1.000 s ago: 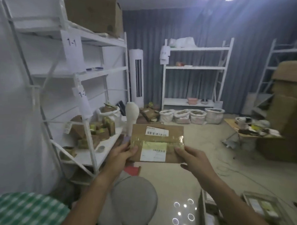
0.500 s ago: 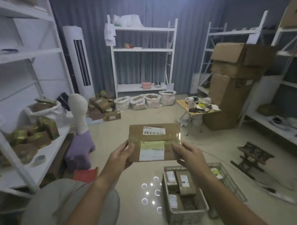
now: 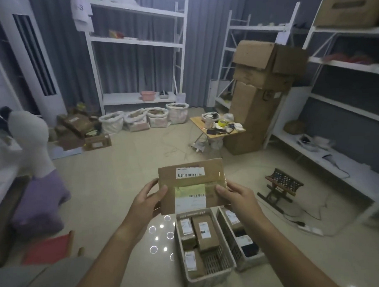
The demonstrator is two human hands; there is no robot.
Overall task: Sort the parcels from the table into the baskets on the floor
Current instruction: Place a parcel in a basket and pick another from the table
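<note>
Grey knee (image 3: pixel 54 274) at bottom left edge, arms reaching forward from there. Two plastic baskets on the floor, side by side, touching or nearly so: left basket (image 3: pixel 208 279) holds several brown parcels with white labels; right basket (image 3: pixel 247 266) holds a labelled parcel plus dark items, partly hidden by the right forearm. Red stool (image 3: pixel 47 249) low left, blurred.

Above the baskets' far ends, both hands hold one flat brown parcel (image 3: pixel 192 184) in the air, face toward the camera, slightly tilted. Left hand (image 3: pixel 147 199) grips its left edge, thumb on the front, fingers behind. Right hand (image 3: pixel 239 198) grips the right edge the same way, thumb over the taped band. Parcel has a white barcode label up top, yellow-green and white label lower centre.

Left: purple cushion (image 3: pixel 40 204) with a white mannequin head (image 3: pixel 32 136) above it. Right: small dark folding stool (image 3: pixel 282 185), cables on the floor.

Further back: low folding table (image 3: pixel 216 129) with clutter, stacked cardboard boxes (image 3: pixel 260 92) just behind it, four white sacks (image 3: pixel 144 118) in a row, loose brown parcels (image 3: pixel 80 127) on the floor at left, standing air conditioner (image 3: pixel 29 56), white shelving (image 3: pixel 136 52) against the grey curtain.
</note>
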